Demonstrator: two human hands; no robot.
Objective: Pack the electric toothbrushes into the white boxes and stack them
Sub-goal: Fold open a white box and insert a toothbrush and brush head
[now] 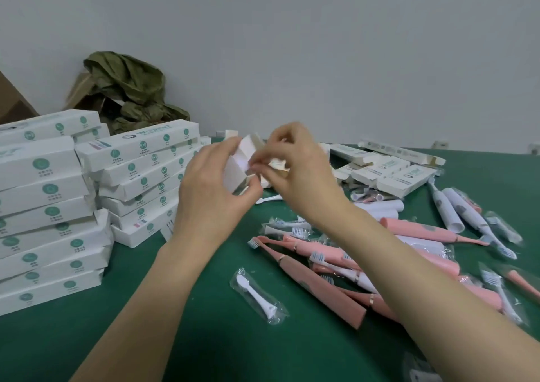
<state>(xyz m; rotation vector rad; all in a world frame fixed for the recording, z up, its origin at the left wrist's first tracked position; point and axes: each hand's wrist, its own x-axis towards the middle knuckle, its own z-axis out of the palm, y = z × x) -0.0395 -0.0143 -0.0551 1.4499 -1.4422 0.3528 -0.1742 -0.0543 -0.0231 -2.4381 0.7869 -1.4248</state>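
approx. 'wisdent' on white box point(137, 140), rest illegible

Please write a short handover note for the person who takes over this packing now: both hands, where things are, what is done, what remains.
Left hand grips a white box above the green table; right hand pinches its end flap.
Whether a toothbrush is inside cannot be seen.
Done: stacked boxes stand at the left.
Left: loose pink toothbrushes and white toothbrushes lie at the right, more boxes behind them, one bagged brush head near the middle.
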